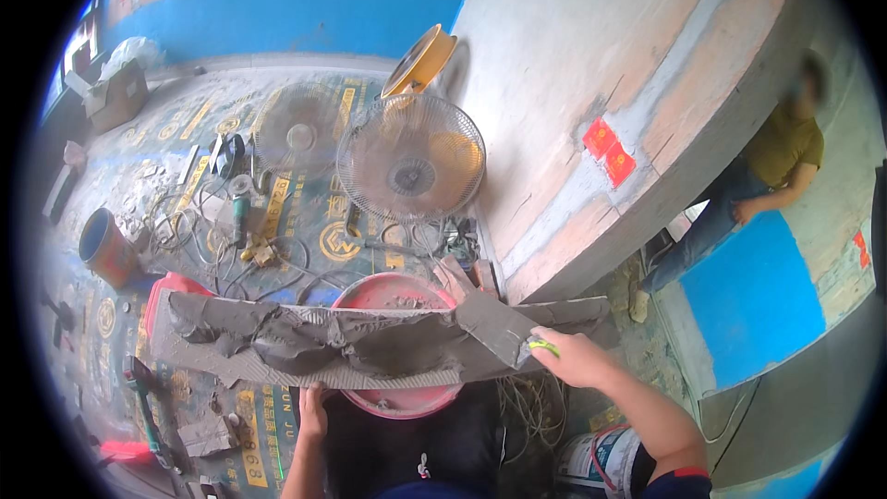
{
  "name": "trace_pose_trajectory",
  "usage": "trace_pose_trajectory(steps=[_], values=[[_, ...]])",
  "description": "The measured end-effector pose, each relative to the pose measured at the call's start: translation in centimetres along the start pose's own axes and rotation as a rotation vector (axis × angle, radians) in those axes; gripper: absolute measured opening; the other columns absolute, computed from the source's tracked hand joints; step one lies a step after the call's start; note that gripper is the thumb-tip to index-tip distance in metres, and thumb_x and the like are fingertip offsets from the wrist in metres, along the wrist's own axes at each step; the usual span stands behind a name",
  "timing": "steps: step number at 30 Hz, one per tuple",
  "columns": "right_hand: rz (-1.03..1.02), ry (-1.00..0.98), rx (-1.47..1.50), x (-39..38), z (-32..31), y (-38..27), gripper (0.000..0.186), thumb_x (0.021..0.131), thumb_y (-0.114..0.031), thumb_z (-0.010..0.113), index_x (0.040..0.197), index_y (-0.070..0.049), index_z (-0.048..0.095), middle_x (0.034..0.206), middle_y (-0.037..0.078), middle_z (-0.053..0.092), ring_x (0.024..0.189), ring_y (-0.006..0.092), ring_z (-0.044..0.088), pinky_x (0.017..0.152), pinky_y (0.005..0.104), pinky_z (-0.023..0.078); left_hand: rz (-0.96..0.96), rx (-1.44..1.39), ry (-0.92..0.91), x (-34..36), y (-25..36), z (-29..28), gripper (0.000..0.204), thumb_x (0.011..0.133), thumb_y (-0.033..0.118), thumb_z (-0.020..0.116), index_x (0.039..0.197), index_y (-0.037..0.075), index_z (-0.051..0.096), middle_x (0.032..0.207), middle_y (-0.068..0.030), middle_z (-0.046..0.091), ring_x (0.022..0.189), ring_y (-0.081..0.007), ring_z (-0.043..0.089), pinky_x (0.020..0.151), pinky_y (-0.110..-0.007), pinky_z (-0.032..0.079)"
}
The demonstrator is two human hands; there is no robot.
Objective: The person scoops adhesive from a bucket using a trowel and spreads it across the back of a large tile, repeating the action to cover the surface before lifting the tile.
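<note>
The right hand [575, 360] grips a grey metal trowel [497, 325], apparently spreading lumpy mortar [397, 346] that probably needs levelling, while the left hand [314, 413], grip unclear, touches the long ribbed slab [177, 351] over a pink basin [407, 408].

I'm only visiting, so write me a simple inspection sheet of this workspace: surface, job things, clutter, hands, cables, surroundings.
Surface: printed floor covering, dusty and littered.
Job's things: long strip coated with lumpy grey paste; flat trowel over its right part; pink basin beneath.
Clutter: fan, bucket and green tool beyond the strip.
Hands: right hand grips the trowel; left hand at the strip's near edge, grip unclear.
Cables: loose loops beside the person's right; more beyond the strip.
Surroundings: blue-banded wall; another person at far right.
</note>
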State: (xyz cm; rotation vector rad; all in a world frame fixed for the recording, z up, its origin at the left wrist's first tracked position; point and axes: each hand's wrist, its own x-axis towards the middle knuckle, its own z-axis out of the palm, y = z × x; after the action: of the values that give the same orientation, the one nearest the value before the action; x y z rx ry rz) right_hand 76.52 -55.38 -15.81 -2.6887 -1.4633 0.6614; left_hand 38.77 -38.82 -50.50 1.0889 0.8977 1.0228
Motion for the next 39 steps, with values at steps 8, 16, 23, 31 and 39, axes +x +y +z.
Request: trace_pose_trajectory(steps=[8, 16, 23, 31, 39], values=[[0.136, 0.286, -0.193, 4.6, 4.8, 5.6, 0.049, 0.093, -0.036, 0.053, 0.135, -0.011, 0.047, 0.089, 0.026, 0.067, 0.084, 0.0447, 0.064, 0.077, 0.0534, 0.05, -0.022, -0.072, -0.04, 0.5, 0.4, 1.0, 0.028, 0.101, 0.012, 0.036, 0.111, -0.008, 0.052, 0.112, -0.0149, 0.046, 0.102, -0.026, 0.058, 0.091, -0.039, 0.052], [0.263, 0.437, 0.122, -4.7, 2.4, 10.9, 0.049, 0.094, -0.037, 0.052, 0.136, -0.013, 0.049, 0.091, 0.02, 0.069, 0.079, 0.0352, 0.068, 0.075, 0.0433, 0.051, -0.08, -0.102, -0.033, 0.5, 0.5, 0.5, 0.03, 0.101, 0.026, 0.04, 0.104, -0.001, 0.053, 0.108, -0.0092, 0.044, 0.103, -0.0222, 0.053, 0.09, -0.04, 0.051], [0.354, 0.242, 0.23, -9.4, 4.4, 12.4, 0.05, 0.094, -0.042, 0.053, 0.136, -0.016, 0.049, 0.093, 0.021, 0.069, 0.083, 0.036, 0.067, 0.078, 0.0428, 0.051, -0.003, -0.005, -0.038, 0.7, -2.7, -2.2, 0.029, 0.102, 0.026, 0.039, 0.101, 0.001, 0.053, 0.107, -0.0081, 0.044, 0.098, -0.0204, 0.052, 0.085, -0.04, 0.052], [0.459, 0.356, 0.027, -5.4, 5.4, 19.4, 0.048, 0.095, -0.042, 0.048, 0.136, -0.018, 0.048, 0.103, 0.023, 0.066, 0.093, 0.0424, 0.063, 0.081, 0.0485, 0.05, -0.063, -0.059, 0.068, 1.9, -3.7, -3.3, 0.032, 0.096, 0.037, 0.049, 0.101, 0.005, 0.052, 0.097, -0.0058, 0.053, 0.091, -0.0207, 0.057, 0.084, -0.042, 0.051], [0.642, 0.431, 0.274, -2.7, 3.4, 27.6, 0.052, 0.094, -0.038, 0.05, 0.138, -0.011, 0.046, 0.103, 0.021, 0.067, 0.089, 0.0413, 0.065, 0.08, 0.0488, 0.05, -0.12, -0.111, 0.111, 2.1, -4.6, -2.5, 0.034, 0.095, 0.039, 0.049, 0.102, 0.006, 0.052, 0.097, -0.0063, 0.054, 0.092, -0.0215, 0.057, 0.085, -0.042, 0.05]])
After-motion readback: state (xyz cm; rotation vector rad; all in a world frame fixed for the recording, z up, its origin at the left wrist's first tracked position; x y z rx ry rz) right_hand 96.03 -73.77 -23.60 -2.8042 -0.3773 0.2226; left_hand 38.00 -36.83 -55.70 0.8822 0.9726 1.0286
